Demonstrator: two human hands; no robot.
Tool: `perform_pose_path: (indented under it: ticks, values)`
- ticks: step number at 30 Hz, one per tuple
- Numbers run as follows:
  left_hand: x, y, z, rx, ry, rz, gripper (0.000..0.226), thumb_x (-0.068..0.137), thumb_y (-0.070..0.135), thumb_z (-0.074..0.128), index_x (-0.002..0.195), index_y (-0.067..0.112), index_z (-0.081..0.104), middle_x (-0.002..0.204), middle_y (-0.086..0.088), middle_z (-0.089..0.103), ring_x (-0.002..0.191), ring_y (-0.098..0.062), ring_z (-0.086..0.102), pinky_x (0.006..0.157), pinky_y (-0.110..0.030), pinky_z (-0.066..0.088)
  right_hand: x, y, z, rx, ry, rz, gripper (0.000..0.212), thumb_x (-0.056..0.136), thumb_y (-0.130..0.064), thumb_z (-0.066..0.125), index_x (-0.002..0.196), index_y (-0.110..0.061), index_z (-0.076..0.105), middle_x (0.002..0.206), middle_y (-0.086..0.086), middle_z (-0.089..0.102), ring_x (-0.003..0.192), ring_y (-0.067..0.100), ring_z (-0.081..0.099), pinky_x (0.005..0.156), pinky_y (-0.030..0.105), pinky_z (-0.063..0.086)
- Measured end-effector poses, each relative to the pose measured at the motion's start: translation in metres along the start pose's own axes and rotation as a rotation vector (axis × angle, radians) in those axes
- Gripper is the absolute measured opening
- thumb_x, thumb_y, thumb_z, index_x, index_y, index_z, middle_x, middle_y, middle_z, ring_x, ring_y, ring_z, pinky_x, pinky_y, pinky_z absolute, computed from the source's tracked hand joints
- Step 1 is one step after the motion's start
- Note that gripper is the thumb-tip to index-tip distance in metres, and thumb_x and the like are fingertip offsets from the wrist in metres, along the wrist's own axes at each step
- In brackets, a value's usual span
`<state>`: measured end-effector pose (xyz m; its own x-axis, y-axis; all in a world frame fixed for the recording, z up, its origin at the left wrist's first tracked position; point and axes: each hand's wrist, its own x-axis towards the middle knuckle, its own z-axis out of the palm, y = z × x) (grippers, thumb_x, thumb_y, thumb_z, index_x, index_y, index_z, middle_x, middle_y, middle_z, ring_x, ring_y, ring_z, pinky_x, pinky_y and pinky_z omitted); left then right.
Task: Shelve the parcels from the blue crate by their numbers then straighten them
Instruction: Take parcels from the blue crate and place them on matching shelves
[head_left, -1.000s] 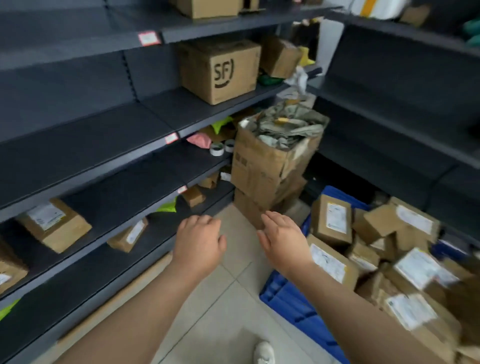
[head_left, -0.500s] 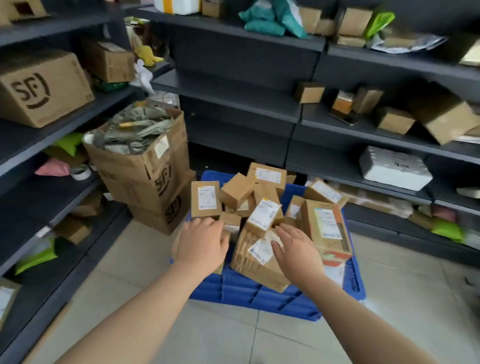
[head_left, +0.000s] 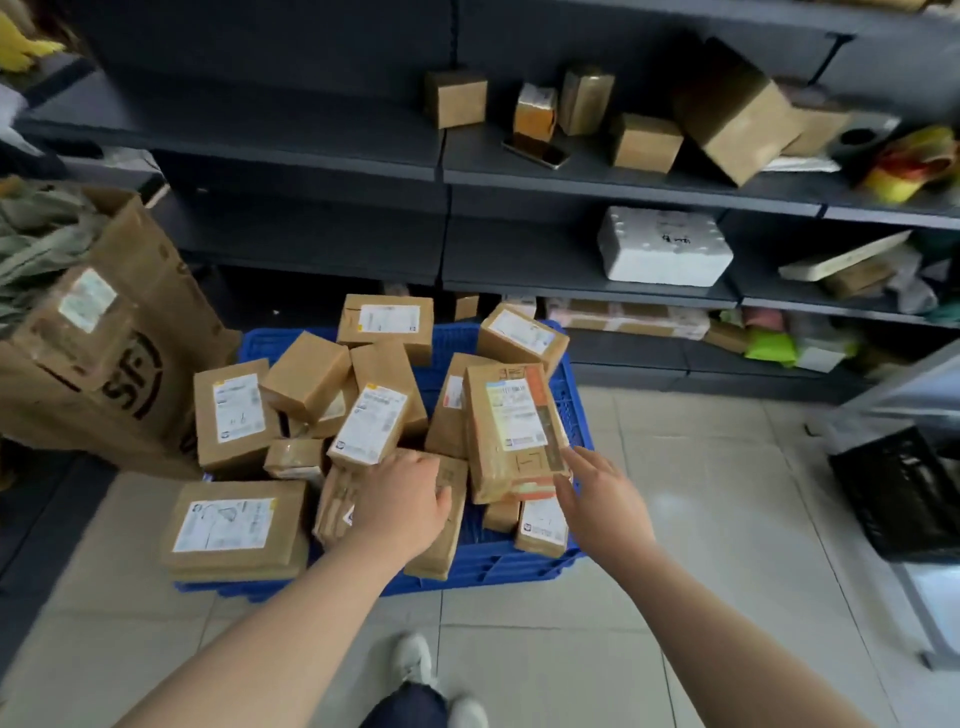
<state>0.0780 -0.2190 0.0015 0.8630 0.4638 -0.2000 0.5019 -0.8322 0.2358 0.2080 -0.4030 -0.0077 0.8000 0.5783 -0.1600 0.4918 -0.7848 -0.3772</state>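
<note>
A blue crate sits on the tiled floor, heaped with several brown cardboard parcels bearing white labels. My left hand rests palm down on a corrugated parcel at the crate's near side, fingers spread, not gripping. My right hand hovers open beside the lower edge of a tall labelled parcel that leans upright in the heap. A flat parcel lies at the crate's front left corner. Dark grey shelves stand behind the crate.
A large SF carton stuffed with packing waste stands left of the crate. The right shelves hold small boxes, a white foam box and soft bags. A black crate sits on the floor at right. My shoes show below.
My view has swung right from the left shelves to the blue crate. Both hands have moved forward and down onto the heap of parcels.
</note>
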Motion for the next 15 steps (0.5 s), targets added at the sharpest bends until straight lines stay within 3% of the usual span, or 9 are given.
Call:
perform_pose_path:
  ticks: [9,12,15]
  values:
    - [0.077,0.013,0.034,-0.047,-0.201,-0.018,0.048,0.096,0.042,0.042,0.134,0.013,0.045,0.134,-0.005,0.050,0.118,-0.023,0.050,0.093,-0.034,0.047,0.054,0.037,0.027,0.083,-0.074,0.153,0.044,0.098,-0.034,0.041,0.139,-0.019,0.043,0.143,-0.003,0.045,0.131,0.017,0.039,0.105,0.031,0.037]
    - [0.095,0.016,0.044,-0.087,-0.269,-0.048,0.055,0.096,0.043,0.044,0.141,0.013,0.036,0.138,-0.008,0.047,0.122,-0.024,0.049,0.095,-0.035,0.048,0.070,0.041,0.036,0.103,-0.057,0.135,0.036,0.098,-0.030,0.044,0.130,-0.016,0.051,0.130,-0.003,0.055,0.121,0.019,0.048,0.096,0.029,0.040]
    - [0.109,0.019,0.057,-0.166,-0.341,-0.096,0.065,0.095,0.043,0.046,0.147,0.011,0.022,0.140,-0.010,0.044,0.112,-0.022,0.057,0.089,-0.034,0.051,0.086,0.046,0.046,0.140,-0.098,0.131,0.036,0.097,-0.028,0.044,0.132,-0.021,0.047,0.128,-0.003,0.053,0.118,0.020,0.048,0.089,0.031,0.042]
